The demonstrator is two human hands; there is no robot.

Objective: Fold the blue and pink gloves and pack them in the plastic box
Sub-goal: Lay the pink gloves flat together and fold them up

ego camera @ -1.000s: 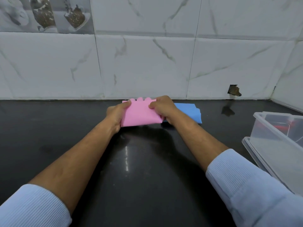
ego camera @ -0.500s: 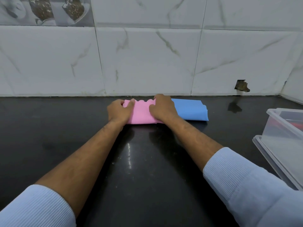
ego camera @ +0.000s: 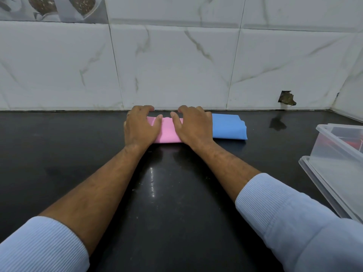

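Observation:
The folded pink glove (ego camera: 168, 130) lies flat on the black counter near the wall. My left hand (ego camera: 140, 125) presses on its left part and my right hand (ego camera: 191, 125) presses on its right part, fingers spread over it. Both hands cover much of the glove. Just to the right, touching the pink one, lies the folded blue glove (ego camera: 228, 126). The clear plastic box (ego camera: 341, 142) stands at the right edge of the view, with something red inside it.
The box's clear lid (ego camera: 332, 185) lies on the counter (ego camera: 153, 193) in front of the box. A white marble-tiled wall (ego camera: 176, 65) runs behind the gloves, with a broken hole (ego camera: 286, 98) at the right.
The pink glove, held up off the counter a second ago, has been folded down flat. Both hands now press on top of it, and my view has moved closer.

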